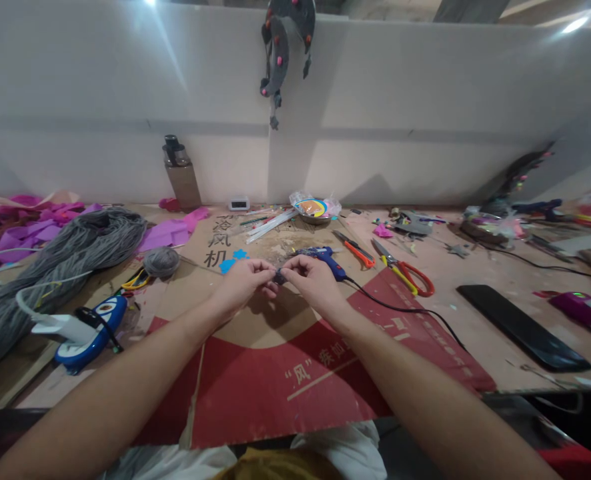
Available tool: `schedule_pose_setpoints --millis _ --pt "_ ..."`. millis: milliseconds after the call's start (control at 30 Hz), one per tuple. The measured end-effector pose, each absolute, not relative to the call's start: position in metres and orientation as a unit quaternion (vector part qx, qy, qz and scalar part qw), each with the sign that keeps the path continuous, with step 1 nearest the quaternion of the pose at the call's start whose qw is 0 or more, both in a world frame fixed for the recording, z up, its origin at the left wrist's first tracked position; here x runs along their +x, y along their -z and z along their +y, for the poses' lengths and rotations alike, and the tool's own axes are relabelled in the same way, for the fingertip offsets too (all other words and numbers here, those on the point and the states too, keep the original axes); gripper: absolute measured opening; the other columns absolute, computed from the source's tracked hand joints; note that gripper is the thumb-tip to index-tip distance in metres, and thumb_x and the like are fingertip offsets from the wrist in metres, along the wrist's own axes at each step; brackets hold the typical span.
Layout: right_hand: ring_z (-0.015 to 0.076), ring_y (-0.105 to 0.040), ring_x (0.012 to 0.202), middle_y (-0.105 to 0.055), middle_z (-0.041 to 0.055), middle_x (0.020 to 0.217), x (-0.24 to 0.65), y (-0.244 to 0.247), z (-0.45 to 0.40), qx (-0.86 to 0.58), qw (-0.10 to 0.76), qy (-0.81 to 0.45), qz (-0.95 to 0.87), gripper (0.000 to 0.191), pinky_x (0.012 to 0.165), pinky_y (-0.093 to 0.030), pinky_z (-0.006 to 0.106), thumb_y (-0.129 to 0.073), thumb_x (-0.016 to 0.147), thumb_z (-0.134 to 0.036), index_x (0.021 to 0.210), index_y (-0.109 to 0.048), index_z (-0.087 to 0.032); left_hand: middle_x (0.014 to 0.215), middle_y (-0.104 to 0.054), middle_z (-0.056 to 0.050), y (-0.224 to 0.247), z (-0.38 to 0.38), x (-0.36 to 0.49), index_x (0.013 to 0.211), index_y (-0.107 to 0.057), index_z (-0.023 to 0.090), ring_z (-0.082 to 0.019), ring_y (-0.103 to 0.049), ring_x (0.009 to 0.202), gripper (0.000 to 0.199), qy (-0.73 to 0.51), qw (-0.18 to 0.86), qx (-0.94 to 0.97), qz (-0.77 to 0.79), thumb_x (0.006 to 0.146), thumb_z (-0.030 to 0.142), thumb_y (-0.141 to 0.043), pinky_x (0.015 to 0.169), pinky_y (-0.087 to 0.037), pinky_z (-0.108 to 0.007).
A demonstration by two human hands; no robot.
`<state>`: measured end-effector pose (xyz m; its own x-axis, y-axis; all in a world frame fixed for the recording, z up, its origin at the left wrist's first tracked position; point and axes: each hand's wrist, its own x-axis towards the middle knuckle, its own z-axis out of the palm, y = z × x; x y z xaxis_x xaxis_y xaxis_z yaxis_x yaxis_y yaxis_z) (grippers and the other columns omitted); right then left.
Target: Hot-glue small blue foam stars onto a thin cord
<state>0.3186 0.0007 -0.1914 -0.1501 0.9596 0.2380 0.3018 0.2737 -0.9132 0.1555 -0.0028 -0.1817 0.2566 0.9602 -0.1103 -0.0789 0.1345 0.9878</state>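
Dark grey against brown and red: the small dark-grey piece (279,275), its material too small to tell, is pinched between your hands above the brown-and-red printed cardboard sheet (255,393). Your left hand (245,283) and right hand (314,280) meet at it from opposite sides, thumb and forefinger of each closed on it. A thin grey yarn strand (199,266) runs from the round grey yarn ball (161,263) toward your left hand; its end is hidden, so whether it joins the piece cannot be told. For fine control, pinch lightly near the edges, steady one side while the other adjusts, and allow the strand enough slack not to tug. Treat the blue plastic glue gun (336,269), just beyond your right hand, as possibly hot; your knuckles should clear it. The red-and-yellow-handled metal scissors (397,263) lie farther right.
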Motion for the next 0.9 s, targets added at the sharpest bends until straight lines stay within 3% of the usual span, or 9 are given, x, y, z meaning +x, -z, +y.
schedule_pose_setpoints --millis 333,500,633,800,900 --pt "0.0128 -0.053 0.065 -0.060 -0.0005 0.072 0.318 0.191 -0.002 -0.457 0.441 -0.330 -0.698 0.014 0.062 -0.041 0.025 -0.057 0.081 -0.029 0.086 -0.061 -0.017 0.057 -0.063 -0.003 0.187 0.007 0.149 0.073 -0.057 0.014 -0.012 -0.062 0.051 0.013 -0.510 0.550 0.457 0.478 0.072 0.022 -0.067 0.047 -0.048 -0.020" --pt "0.0146 -0.058 0.074 -0.066 0.0023 0.079 0.312 0.192 -0.008 -0.420 0.368 -0.285 -0.779 0.013 0.070 -0.042 0.026 -0.054 0.084 -0.020 0.081 -0.067 -0.018 0.065 -0.066 -0.005 0.191 0.015 0.141 0.077 -0.058 0.013 -0.013 -0.066 0.059 0.014 -0.561 0.540 0.430 0.457 0.074 0.024 -0.067 0.056 -0.051 -0.022" --pt "0.0170 -0.059 0.082 -0.068 0.0043 0.082 0.316 0.189 -0.004 -0.398 0.316 -0.211 -0.835 0.017 0.078 -0.041 0.029 -0.057 0.085 -0.024 0.076 -0.070 -0.019 0.067 -0.065 -0.003 0.193 0.019 0.137 0.078 -0.059 0.014 -0.013 -0.066 0.063 0.014 -0.586 0.555 0.406 0.428 0.073 0.022 -0.068 0.059 -0.052 -0.023" --pt "0.0198 -0.060 0.087 -0.068 0.0086 0.089 0.350 0.174 0.016 -0.530 0.352 -0.076 -0.767 0.026 0.079 -0.043 0.031 -0.047 0.091 -0.031 0.086 -0.068 -0.017 0.071 -0.065 -0.003 0.192 0.023 0.135 0.078 -0.059 0.013 -0.012 -0.065 0.062 0.011 -0.625 0.562 0.377 0.389 0.073 0.019 -0.067 0.060 -0.052 -0.023" --pt "0.0278 -0.059 0.096 -0.067 0.0166 0.097 0.372 0.174 0.027 -0.639 0.273 0.006 -0.719 0.027 0.084 -0.042 0.039 -0.051 0.087 -0.035 0.093 -0.067 -0.013 0.073 -0.065 -0.004 0.190 0.025 0.133 0.078 -0.060 0.013 -0.012 -0.065 0.064 0.011 -0.638 0.559 0.371 0.377 0.073 0.019 -0.067 0.062 -0.053 -0.023"
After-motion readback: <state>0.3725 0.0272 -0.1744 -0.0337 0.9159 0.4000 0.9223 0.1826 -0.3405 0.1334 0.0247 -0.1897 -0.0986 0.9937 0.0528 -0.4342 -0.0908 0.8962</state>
